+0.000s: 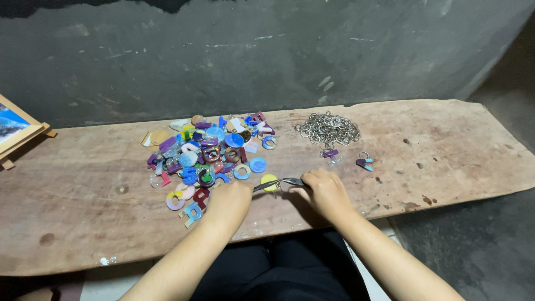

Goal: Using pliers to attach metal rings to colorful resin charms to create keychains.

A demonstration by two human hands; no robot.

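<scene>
Your 2 forearms are reaching in from the bottom edge. Pile of coloured resin letters (209, 150) is lying just beyond your left hand (228, 202); heap of metal rings (329, 129) w/ 2 finished keychains (365, 163) is sitting past your right hand (324, 192). Worn wooden plank (83, 195) is running along a dark grey wall (251, 50). Left hand is gripping pliers (278, 183), tips at a yellow piece (269, 181) btw both hands; right fingers are pinching there too, can't tell on what.
</scene>
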